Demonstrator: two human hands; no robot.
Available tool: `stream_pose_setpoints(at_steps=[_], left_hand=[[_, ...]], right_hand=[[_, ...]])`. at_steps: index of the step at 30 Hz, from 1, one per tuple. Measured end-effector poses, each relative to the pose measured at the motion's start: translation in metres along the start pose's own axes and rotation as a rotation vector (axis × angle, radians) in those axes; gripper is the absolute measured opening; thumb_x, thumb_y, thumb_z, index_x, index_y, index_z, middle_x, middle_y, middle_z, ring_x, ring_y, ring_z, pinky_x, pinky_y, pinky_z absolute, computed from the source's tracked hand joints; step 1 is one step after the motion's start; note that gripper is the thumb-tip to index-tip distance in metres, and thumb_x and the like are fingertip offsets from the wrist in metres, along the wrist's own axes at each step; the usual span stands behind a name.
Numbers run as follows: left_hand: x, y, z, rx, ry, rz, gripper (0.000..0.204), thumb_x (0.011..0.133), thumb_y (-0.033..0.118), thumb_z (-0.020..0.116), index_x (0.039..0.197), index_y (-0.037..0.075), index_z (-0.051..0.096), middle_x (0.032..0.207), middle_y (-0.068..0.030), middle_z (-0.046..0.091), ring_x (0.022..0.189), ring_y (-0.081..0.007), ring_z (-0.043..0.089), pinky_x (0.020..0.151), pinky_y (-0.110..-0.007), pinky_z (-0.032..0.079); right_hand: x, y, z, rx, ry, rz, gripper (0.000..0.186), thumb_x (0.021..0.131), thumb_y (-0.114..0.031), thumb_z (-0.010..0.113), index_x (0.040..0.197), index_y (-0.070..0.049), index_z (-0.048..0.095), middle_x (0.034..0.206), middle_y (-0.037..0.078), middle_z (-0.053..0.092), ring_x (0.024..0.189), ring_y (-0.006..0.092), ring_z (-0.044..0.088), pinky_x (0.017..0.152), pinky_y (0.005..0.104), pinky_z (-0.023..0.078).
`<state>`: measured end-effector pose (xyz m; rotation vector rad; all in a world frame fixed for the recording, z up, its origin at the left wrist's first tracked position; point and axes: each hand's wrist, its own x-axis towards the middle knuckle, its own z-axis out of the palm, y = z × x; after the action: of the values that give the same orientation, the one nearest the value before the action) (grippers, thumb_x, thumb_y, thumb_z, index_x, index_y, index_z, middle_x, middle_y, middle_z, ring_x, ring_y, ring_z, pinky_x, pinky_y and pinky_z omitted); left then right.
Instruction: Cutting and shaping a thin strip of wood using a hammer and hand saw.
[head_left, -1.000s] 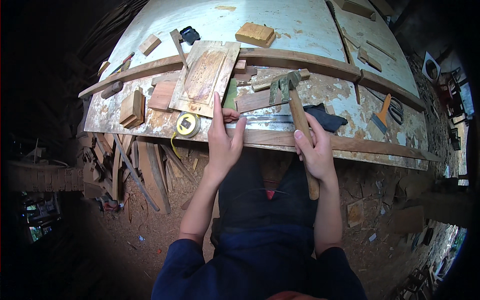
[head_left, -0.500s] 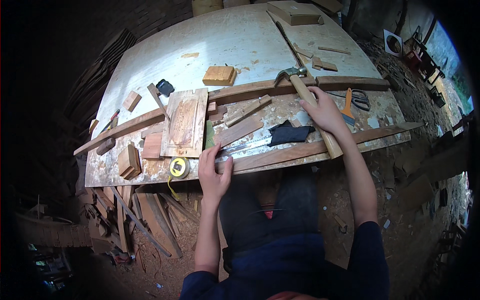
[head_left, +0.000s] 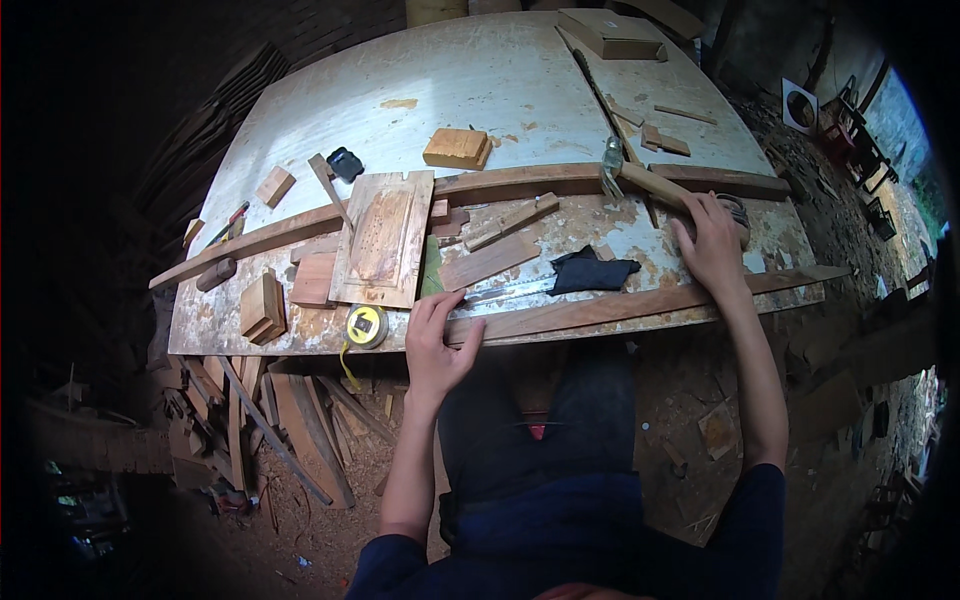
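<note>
My left hand (head_left: 437,345) rests at the table's front edge, with its thumb and fingers around the left end of a long wooden strip (head_left: 590,314). Its fingertips lie close to a thin metal blade (head_left: 510,290), whose other end runs under a black cloth (head_left: 595,273). On the right, my right hand (head_left: 715,245) is closed around the handle of a claw hammer (head_left: 655,186). The hammer's head points left, over a long wooden beam (head_left: 520,181). A black-handled pair of scissors (head_left: 736,210) is partly hidden behind my right hand.
A carved wood panel (head_left: 384,240) leans across the beam. Beside it lie a yellow tape measure (head_left: 366,326), a stepped wood block (head_left: 262,308) and loose wood pieces (head_left: 512,221). Farther back are another block (head_left: 457,148) and a cardboard box (head_left: 612,35). Scrap wood (head_left: 300,430) covers the floor at left.
My right hand has moved right with the hammer, which has turned from pointing toward me to lying nearly crosswise. My left hand stays at the strip's end. The view has shifted slightly.
</note>
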<state>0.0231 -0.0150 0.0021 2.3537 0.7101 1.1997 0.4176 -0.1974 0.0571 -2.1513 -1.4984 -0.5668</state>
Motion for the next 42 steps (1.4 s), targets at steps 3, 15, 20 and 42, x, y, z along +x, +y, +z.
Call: stream_pose_setpoints(at_steps=[3,15,20,42], left_hand=[[0.005,0.007,-0.003,-0.031,-0.109,0.054,0.047,0.075,0.016,0.09,0.117,0.003,0.073,0.11,-0.0147,0.068,0.103,-0.0337,0.066,0.092,-0.041,0.052],[0.0,0.015,0.003,0.055,-0.166,0.161,0.041,0.07,0.021,0.093,0.104,0.004,0.077,0.099,-0.0112,0.067,0.095,-0.031,0.063,0.086,-0.041,0.05],[-0.002,0.017,0.009,0.044,-0.133,0.159,0.039,0.07,0.022,0.094,0.101,0.005,0.077,0.098,-0.0098,0.067,0.093,-0.0302,0.064,0.084,-0.04,0.05],[-0.006,0.077,0.078,-0.036,-0.089,0.041,0.054,0.072,0.027,0.093,0.116,0.005,0.073,0.1,-0.0079,0.068,0.095,-0.0285,0.062,0.086,-0.041,0.046]], right_hand=[[-0.033,-0.054,-0.019,0.241,-0.163,-0.08,0.035,0.092,-0.015,0.073,0.124,-0.002,0.067,0.125,0.016,0.065,0.118,0.0374,0.062,0.104,0.0452,0.049],[-0.004,-0.085,0.026,0.321,-0.294,-0.183,0.041,0.09,-0.029,0.078,0.12,-0.003,0.07,0.113,0.014,0.063,0.116,0.0338,0.059,0.103,0.0453,0.045],[0.013,-0.088,0.023,0.301,-0.496,-0.228,0.031,0.086,-0.025,0.082,0.096,-0.002,0.063,0.104,0.013,0.061,0.113,0.035,0.059,0.099,0.0474,0.047],[-0.086,-0.075,-0.06,0.349,-0.175,0.3,0.023,0.095,0.004,0.058,0.118,0.001,0.061,0.084,0.023,0.065,0.08,0.0469,0.066,0.073,0.0456,0.053]])
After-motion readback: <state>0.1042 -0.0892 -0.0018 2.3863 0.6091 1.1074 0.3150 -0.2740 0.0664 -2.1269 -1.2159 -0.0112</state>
